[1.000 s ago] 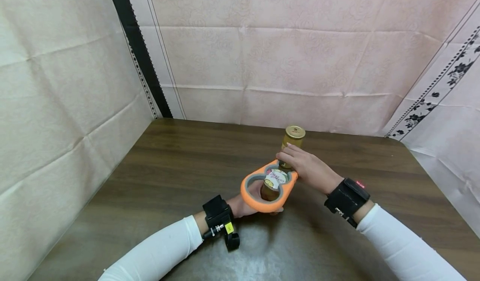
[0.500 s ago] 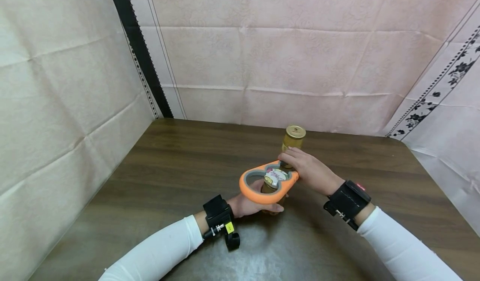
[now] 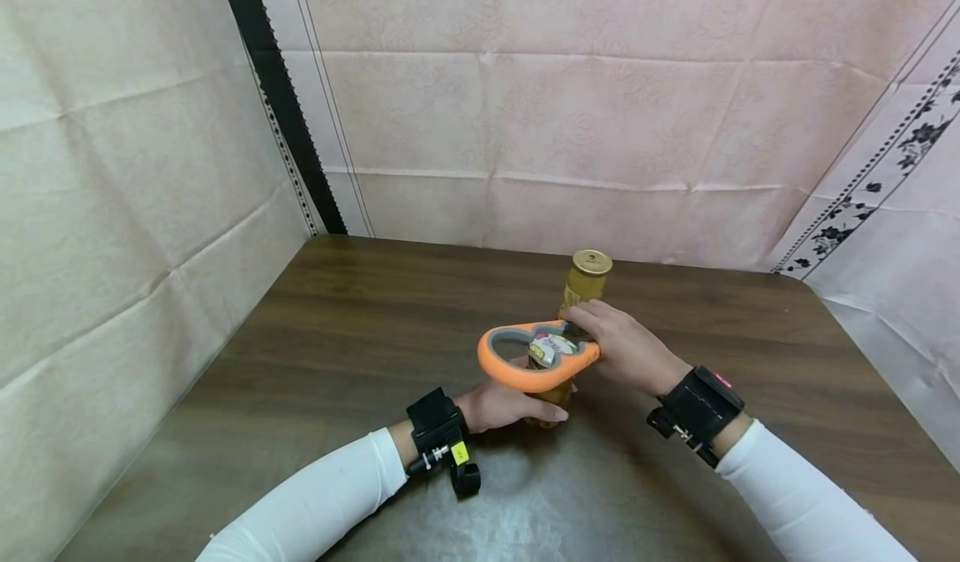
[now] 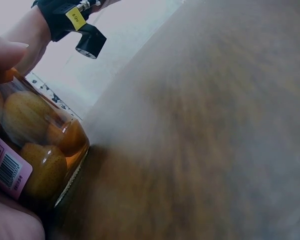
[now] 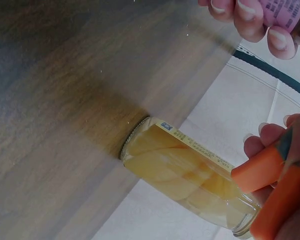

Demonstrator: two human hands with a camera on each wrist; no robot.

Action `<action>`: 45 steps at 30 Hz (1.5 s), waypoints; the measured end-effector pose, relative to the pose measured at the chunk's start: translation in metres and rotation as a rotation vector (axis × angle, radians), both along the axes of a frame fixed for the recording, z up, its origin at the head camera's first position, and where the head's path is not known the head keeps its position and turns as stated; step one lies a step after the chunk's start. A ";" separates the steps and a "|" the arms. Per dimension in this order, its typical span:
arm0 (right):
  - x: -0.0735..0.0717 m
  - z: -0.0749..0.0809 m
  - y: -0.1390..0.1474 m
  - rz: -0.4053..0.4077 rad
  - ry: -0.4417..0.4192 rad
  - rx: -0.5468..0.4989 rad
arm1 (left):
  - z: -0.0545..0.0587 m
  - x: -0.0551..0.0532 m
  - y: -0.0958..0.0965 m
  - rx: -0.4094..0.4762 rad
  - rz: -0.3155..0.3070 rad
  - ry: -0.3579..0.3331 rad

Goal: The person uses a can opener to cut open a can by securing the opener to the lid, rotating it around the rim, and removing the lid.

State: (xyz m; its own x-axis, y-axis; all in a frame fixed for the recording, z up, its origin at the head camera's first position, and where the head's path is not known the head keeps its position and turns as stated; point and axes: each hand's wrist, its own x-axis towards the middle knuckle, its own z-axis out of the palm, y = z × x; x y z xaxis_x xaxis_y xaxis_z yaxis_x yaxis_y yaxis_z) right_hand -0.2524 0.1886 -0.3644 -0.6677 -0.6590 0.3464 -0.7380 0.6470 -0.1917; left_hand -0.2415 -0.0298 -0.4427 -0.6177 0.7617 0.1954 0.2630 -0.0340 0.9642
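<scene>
My left hand (image 3: 495, 406) grips a glass jar (image 3: 553, 396) low on the table, thumb and fingers around its body. Whole brownish fruits in liquid and a pink barcode label show in the left wrist view's close look at this jar (image 4: 27, 117). Over the jar's top sits an orange jar opener (image 3: 517, 378) with a grey inner lining and one wide loop. A white, printed lid (image 3: 549, 351) shows through it. My right hand (image 3: 626, 347) holds the opener by its right end; in the right wrist view the fingers curl round its two orange arms (image 5: 259, 170).
Just behind the hands stands a second jar (image 3: 587, 282) with a gold lid and pale yellow fruit pieces, close to my right fingers. The brown wooden table (image 3: 360, 320) ends at a cloth-covered wall (image 3: 600, 120) behind, with another cloth (image 3: 135, 212) along the left.
The opener's wide loop has tilted upward, uncovering more of the held jar and my left thumb. My right hand has shifted slightly right and down. The left hand keeps its place.
</scene>
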 end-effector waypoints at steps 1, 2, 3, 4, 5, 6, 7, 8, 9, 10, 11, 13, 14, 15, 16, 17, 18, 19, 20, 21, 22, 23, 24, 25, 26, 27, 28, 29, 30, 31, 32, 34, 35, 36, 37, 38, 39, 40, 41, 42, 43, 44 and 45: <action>0.000 -0.001 0.000 -0.013 -0.001 -0.001 | 0.000 0.000 0.000 -0.002 0.012 0.016; 0.001 -0.001 -0.001 -0.026 -0.002 0.000 | 0.000 0.000 0.000 0.002 0.021 0.025; 0.002 -0.001 -0.001 -0.038 -0.006 0.000 | 0.000 0.000 0.000 0.005 0.027 0.022; 0.003 -0.002 -0.001 -0.052 -0.010 0.001 | -0.001 0.000 0.000 0.012 0.032 0.006; 0.003 -0.003 -0.002 -0.066 -0.017 0.001 | -0.002 0.001 0.000 0.020 0.035 -0.017; 0.004 -0.003 -0.002 -0.080 -0.026 0.000 | -0.002 0.001 0.001 0.030 0.037 -0.039; 0.005 -0.004 -0.002 -0.095 -0.035 -0.002 | -0.002 0.002 0.001 0.039 0.032 -0.071; 0.006 -0.004 -0.002 -0.107 -0.045 -0.006 | -0.003 0.002 0.001 0.052 0.026 -0.100; 0.006 -0.005 -0.002 -0.118 -0.058 -0.013 | -0.003 0.003 0.001 0.052 0.031 -0.118; 0.007 -0.006 -0.002 -0.128 -0.070 -0.021 | -0.003 0.003 0.001 0.056 0.033 -0.127; 0.007 -0.006 -0.002 -0.135 -0.082 -0.029 | -0.003 0.004 0.001 0.056 0.037 -0.132; 0.008 -0.008 0.000 -0.143 -0.102 -0.045 | -0.002 0.005 0.001 0.042 0.044 -0.151; 0.008 -0.009 0.000 -0.145 -0.112 -0.054 | -0.002 0.006 0.000 0.029 0.051 -0.158; 0.008 -0.009 0.000 -0.146 -0.124 -0.063 | -0.001 0.007 0.000 0.014 0.057 -0.169; 0.008 -0.010 0.000 -0.148 -0.134 -0.070 | 0.000 0.007 -0.001 0.007 0.057 -0.181; 0.008 -0.011 0.000 -0.152 -0.149 -0.079 | 0.001 0.008 -0.001 -0.004 0.060 -0.192; 0.008 -0.011 0.000 -0.154 -0.160 -0.088 | 0.002 0.008 -0.002 -0.012 0.062 -0.200; 0.007 -0.012 0.000 -0.158 -0.175 -0.098 | 0.002 0.008 -0.002 -0.019 0.066 -0.202; 0.007 -0.012 -0.001 -0.161 -0.184 -0.107 | 0.002 0.008 -0.002 -0.022 0.069 -0.203; 0.007 -0.012 -0.001 -0.163 -0.197 -0.118 | 0.003 0.008 -0.002 -0.023 0.072 -0.202; 0.007 -0.013 -0.002 -0.166 -0.205 -0.128 | 0.003 0.008 -0.001 -0.025 0.078 -0.199; 0.007 -0.013 -0.003 -0.167 -0.209 -0.137 | 0.002 0.008 -0.001 -0.028 0.083 -0.196; 0.007 -0.013 -0.003 -0.167 -0.211 -0.148 | 0.003 0.008 -0.001 -0.032 0.088 -0.195; 0.007 -0.014 -0.004 -0.169 -0.215 -0.158 | 0.002 0.008 -0.001 -0.034 0.093 -0.195; 0.007 -0.014 -0.005 -0.168 -0.211 -0.166 | 0.003 0.009 -0.001 -0.037 0.097 -0.197; 0.008 -0.015 -0.005 -0.170 -0.210 -0.174 | 0.003 0.009 -0.001 -0.042 0.100 -0.197; 0.008 -0.016 -0.005 -0.172 -0.205 -0.180 | 0.003 0.009 -0.001 -0.047 0.105 -0.199; 0.008 -0.017 -0.005 -0.175 -0.201 -0.186 | 0.003 0.009 -0.001 -0.050 0.107 -0.198; 0.009 -0.018 -0.005 -0.178 -0.198 -0.192 | 0.003 0.009 -0.001 -0.052 0.108 -0.198; 0.009 -0.019 -0.005 -0.181 -0.195 -0.198 | 0.003 0.009 -0.001 -0.056 0.108 -0.197; 0.009 -0.020 -0.005 -0.186 -0.196 -0.205 | 0.003 0.009 -0.001 -0.059 0.109 -0.194; 0.010 -0.021 -0.005 -0.196 -0.206 -0.225 | 0.003 0.009 -0.001 -0.066 0.111 -0.188; 0.010 -0.022 -0.005 -0.200 -0.212 -0.236 | 0.003 0.009 -0.001 -0.071 0.110 -0.182; 0.011 -0.023 -0.005 -0.205 -0.221 -0.250 | 0.003 0.009 -0.001 -0.076 0.109 -0.179; 0.011 -0.024 -0.005 -0.207 -0.231 -0.266 | 0.003 0.009 -0.001 -0.082 0.108 -0.173; 0.011 -0.025 -0.005 -0.209 -0.238 -0.279 | 0.002 0.009 -0.002 -0.086 0.105 -0.164; 0.012 -0.025 -0.005 -0.209 -0.245 -0.292 | 0.002 0.009 -0.002 -0.093 0.102 -0.160; 0.012 -0.026 -0.005 -0.211 -0.254 -0.304 | 0.002 0.009 -0.002 -0.099 0.101 -0.155; 0.012 -0.027 -0.004 -0.210 -0.260 -0.315 | 0.002 0.009 -0.002 -0.103 0.101 -0.151; 0.012 -0.027 -0.004 -0.209 -0.266 -0.325 | 0.002 0.010 -0.003 -0.107 0.104 -0.149; 0.012 -0.028 -0.004 -0.210 -0.270 -0.334 | 0.002 0.010 -0.003 -0.111 0.109 -0.146; 0.012 -0.028 -0.004 -0.210 -0.281 -0.343 | 0.002 0.009 -0.003 -0.113 0.114 -0.145; 0.012 -0.028 -0.004 -0.211 -0.288 -0.351 | 0.002 0.009 -0.003 -0.117 0.121 -0.146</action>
